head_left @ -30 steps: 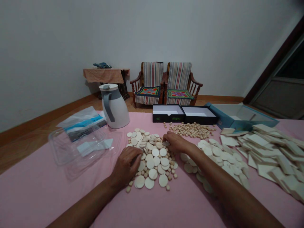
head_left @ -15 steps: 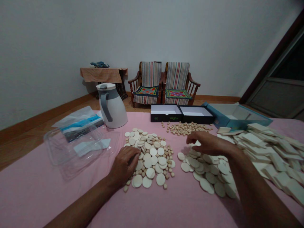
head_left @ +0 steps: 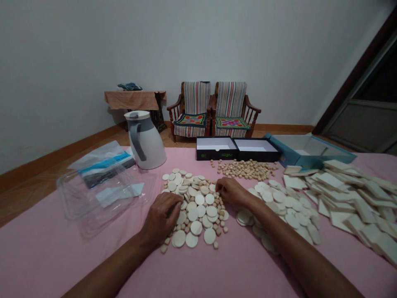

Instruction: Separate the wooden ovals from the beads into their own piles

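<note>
Head view shows the disc-and-cube pile [head_left: 200,199] between the half-curled left hand [head_left: 163,217] and bunched right hand [head_left: 232,191], the latter nearer the pink table's [head_left: 198,273] far edge, both grips unclear.

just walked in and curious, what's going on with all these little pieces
A person has both hands at a mixed heap of discs and cubes on a pink cloth. The left-hand grip rests at its left side; the right-hand grip is at its far right edge, whether holding anything is unclear. A cube pile lies beyond, with a disc pile and flat slabs to the right.
</note>
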Demonstrator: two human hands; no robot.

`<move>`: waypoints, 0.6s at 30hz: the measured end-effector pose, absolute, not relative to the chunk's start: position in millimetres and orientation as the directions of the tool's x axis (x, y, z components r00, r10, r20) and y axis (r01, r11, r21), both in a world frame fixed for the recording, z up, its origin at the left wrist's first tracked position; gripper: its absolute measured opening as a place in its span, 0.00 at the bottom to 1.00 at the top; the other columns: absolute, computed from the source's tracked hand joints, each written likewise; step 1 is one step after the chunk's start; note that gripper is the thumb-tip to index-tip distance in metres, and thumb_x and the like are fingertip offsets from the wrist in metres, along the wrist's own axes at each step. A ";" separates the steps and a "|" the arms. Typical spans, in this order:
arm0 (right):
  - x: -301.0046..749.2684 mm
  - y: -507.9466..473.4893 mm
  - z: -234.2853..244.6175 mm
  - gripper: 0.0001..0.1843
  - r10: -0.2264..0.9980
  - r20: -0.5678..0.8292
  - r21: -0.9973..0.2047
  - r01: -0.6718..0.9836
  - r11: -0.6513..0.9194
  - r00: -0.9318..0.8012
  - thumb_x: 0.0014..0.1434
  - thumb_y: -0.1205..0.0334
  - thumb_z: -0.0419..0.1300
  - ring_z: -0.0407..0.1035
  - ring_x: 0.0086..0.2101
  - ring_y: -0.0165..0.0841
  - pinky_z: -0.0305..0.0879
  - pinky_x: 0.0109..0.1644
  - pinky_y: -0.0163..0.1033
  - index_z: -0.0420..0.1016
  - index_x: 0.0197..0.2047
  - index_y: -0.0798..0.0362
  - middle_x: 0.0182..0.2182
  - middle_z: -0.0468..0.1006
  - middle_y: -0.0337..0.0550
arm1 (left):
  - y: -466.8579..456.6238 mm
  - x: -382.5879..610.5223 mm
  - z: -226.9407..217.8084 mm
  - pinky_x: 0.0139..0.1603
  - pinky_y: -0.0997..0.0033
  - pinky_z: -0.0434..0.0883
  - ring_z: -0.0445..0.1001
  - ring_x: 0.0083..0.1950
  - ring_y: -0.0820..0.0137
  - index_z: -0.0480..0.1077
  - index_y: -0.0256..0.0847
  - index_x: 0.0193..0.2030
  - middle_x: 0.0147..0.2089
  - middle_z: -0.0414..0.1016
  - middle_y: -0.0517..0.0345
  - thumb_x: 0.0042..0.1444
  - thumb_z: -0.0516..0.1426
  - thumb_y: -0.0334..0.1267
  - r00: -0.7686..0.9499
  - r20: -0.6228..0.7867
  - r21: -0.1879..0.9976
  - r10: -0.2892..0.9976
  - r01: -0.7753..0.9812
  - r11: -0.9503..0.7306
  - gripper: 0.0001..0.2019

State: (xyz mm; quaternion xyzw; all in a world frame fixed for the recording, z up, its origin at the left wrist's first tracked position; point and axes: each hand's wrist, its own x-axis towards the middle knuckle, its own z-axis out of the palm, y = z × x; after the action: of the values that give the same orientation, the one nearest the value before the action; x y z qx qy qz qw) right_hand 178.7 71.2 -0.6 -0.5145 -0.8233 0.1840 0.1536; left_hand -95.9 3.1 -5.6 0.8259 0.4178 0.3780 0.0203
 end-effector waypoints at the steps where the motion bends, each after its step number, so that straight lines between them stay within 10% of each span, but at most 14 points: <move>1: 178.4 72.0 -1.2 0.13 0.908 0.061 -0.461 0.796 0.393 -0.414 0.48 0.76 0.53 0.64 0.32 0.29 0.54 0.35 0.32 0.75 0.35 0.55 0.33 0.74 0.43 | 3.2 -96.0 -5.8 0.45 0.63 0.69 0.72 0.43 0.66 0.71 0.39 0.40 0.38 0.76 0.54 0.61 0.52 0.32 0.366 0.609 0.349 0.704 0.673 -0.652 0.06; 10: 190.1 77.4 8.1 0.12 0.939 0.268 -0.439 0.840 0.318 -0.215 0.46 0.78 0.51 0.64 0.33 0.31 0.56 0.37 0.34 0.70 0.28 0.54 0.29 0.73 0.42 | 2.8 -94.3 -2.7 0.45 0.63 0.70 0.73 0.42 0.66 0.71 0.39 0.40 0.38 0.76 0.52 0.61 0.52 0.33 0.367 0.613 0.353 0.700 0.665 -0.658 0.07; 18: 192.3 70.7 19.9 0.26 0.925 0.325 -0.377 0.870 0.318 -0.197 0.47 0.81 0.48 0.67 0.44 0.36 0.60 0.45 0.37 0.72 0.48 0.57 0.46 0.73 0.53 | 3.0 -95.5 -4.7 0.45 0.63 0.70 0.73 0.42 0.66 0.71 0.39 0.40 0.38 0.76 0.53 0.61 0.52 0.32 0.368 0.619 0.344 0.694 0.667 -0.660 0.07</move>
State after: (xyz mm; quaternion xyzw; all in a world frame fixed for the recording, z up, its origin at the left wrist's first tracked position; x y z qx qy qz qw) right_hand 192.3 70.7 19.9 -0.5816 -0.7716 0.0544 0.2518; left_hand -95.5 3.0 -4.7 0.8267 0.4118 0.3830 0.0175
